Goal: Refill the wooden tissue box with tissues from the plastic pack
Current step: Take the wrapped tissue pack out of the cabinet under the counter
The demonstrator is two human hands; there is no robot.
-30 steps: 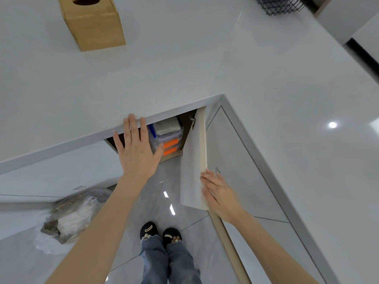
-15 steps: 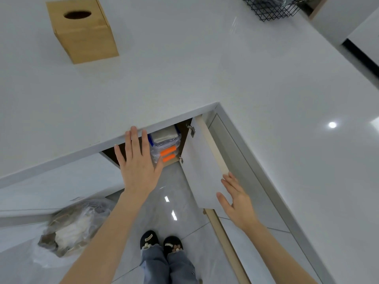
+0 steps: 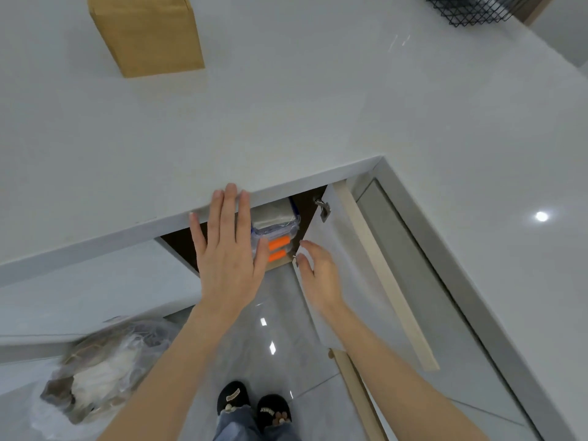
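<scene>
Nearest me, my black slippers (image 3: pixel 254 405) and jeans cuffs are cut off by the bottom edge, standing on glossy grey floor tiles (image 3: pixel 273 313). To my left a blurred clear plastic bag (image 3: pixel 105 361) lies on the floor with something white and brown inside that I cannot make out. My left hand (image 3: pixel 227 249) is flat and released, fingers spread, its fingertips reaching the front edge of the white worktop (image 3: pixel 286 106) and its palm covering much of the open cupboard below. My right hand (image 3: pixel 319 275) is also loose, fingers slightly curled, grasping nothing, just beside the inner face of the open cabinet door (image 3: pixel 356 265), near its lower hinge; whether it touches the door I cannot tell. Between my hands, inside the cupboard, sits a stack of clear plastic tissue packs (image 3: pixel 276 227) with orange labels, partly hidden by my left hand and by the worktop overhang, their long axis running back into the cupboard. Further off, on the worktop to the far left, the wooden tissue box (image 3: pixel 146 33) stands upright, its top cut off by the upper edge. At the far right corner a black wire basket (image 3: pixel 471 7) is only partly in view.
</scene>
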